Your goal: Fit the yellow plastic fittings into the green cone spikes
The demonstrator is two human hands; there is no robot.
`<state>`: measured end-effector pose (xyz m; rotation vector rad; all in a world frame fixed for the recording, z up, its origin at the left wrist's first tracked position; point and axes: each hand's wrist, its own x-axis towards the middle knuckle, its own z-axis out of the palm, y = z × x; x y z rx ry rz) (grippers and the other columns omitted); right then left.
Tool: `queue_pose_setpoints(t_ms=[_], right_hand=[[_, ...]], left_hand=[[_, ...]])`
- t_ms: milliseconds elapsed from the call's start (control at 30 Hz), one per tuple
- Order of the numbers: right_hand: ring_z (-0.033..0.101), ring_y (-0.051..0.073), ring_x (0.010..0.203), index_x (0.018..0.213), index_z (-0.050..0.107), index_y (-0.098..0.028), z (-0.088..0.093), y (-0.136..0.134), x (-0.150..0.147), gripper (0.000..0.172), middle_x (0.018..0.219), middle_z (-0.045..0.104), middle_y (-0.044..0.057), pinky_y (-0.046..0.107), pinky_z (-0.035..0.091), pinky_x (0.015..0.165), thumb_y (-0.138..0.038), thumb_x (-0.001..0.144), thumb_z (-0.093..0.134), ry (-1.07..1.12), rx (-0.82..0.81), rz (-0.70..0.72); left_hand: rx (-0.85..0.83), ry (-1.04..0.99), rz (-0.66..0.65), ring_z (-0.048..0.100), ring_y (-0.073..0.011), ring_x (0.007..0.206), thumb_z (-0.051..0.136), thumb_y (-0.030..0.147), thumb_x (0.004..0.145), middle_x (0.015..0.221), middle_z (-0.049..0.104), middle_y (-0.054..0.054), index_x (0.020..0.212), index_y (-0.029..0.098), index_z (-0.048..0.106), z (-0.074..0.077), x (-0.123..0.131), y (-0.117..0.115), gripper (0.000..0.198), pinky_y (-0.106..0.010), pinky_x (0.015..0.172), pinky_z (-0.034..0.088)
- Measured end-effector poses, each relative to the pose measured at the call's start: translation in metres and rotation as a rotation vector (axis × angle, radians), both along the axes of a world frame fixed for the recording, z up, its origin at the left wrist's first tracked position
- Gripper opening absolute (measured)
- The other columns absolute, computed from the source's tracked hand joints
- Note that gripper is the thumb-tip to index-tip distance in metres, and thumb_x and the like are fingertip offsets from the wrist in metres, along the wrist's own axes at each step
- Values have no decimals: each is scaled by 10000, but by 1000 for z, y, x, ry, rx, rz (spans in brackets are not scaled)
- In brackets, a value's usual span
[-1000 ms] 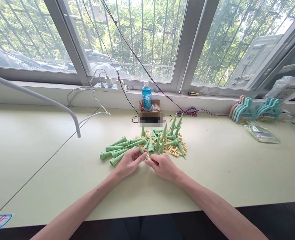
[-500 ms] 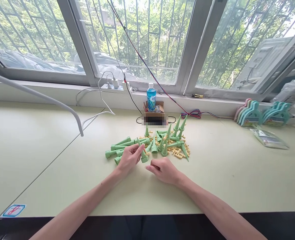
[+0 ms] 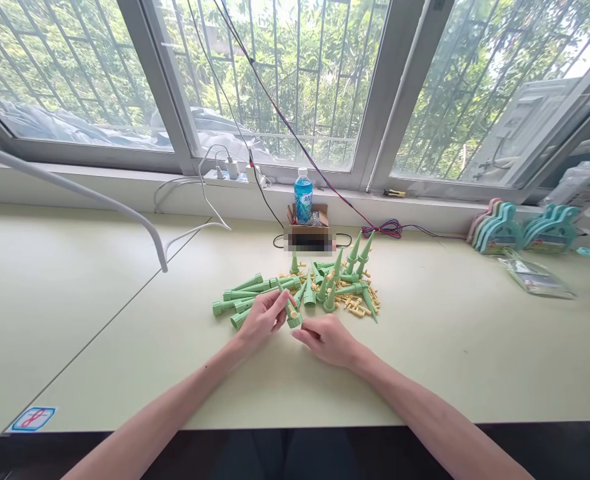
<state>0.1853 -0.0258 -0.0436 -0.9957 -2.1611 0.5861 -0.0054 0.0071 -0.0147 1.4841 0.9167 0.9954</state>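
A person's two bare arms reached across a pale green counter (image 3: 125,320) under a barred window. The left hand (image 3: 259,321) sat just in front of a pile of green spikes (image 3: 319,290), its fingers grasping one green spike (image 3: 289,308). That spike was held just above the counter at the pile's near edge, tilted, with its point toward the pile and its wide end toward the person. The right hand (image 3: 329,340) lay just right of it, in front of the pile, with its fingertips close to the spike's wide end. Its fingers were curled, and I cannot tell whether they gripped anything.

Small yellow pieces (image 3: 355,307) lay scattered through the pile's right side. Behind the pile, a blue bottle (image 3: 303,196) stood in a cardboard box (image 3: 321,215). Well to the pile's right stood pastel card packs (image 3: 499,230), and to its left ran a white cable (image 3: 99,200).
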Motion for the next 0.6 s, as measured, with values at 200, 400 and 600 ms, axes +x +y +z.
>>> queue_pose_setpoints(t_ms=[200, 400, 600], right_hand=[[263, 77, 489, 584, 347, -188, 1, 0, -1, 452, 518, 310, -66, 231, 232, 504, -308, 984, 518, 0, 14, 1], [247, 74, 477, 583, 299, -194, 1, 3, -1, 474, 510, 280, -70, 234, 221, 499, -324, 986, 512, 21, 27, 0], [209, 77, 486, 558, 280, -189, -1, 5, 0, 530, 496, 244, -74, 235, 209, 498, -393, 996, 498, 18, 53, 29]], left_hand=[[22, 27, -8, 357, -75, 400, 523, 608, 933, 482, 410, 59, 834, 152, 637, -1, 0, 1, 480, -210, 418, 262], [190, 130, 87, 321, -80, 451, 563, 547, 928, 526, 322, 56, 617, 189, 392, -10, 1, 4, 504, -224, 427, 250], [436, 252, 187, 196, -88, 500, 558, 454, 941, 564, 202, 55, 606, 198, 229, -16, -2, 7, 534, -253, 453, 163]])
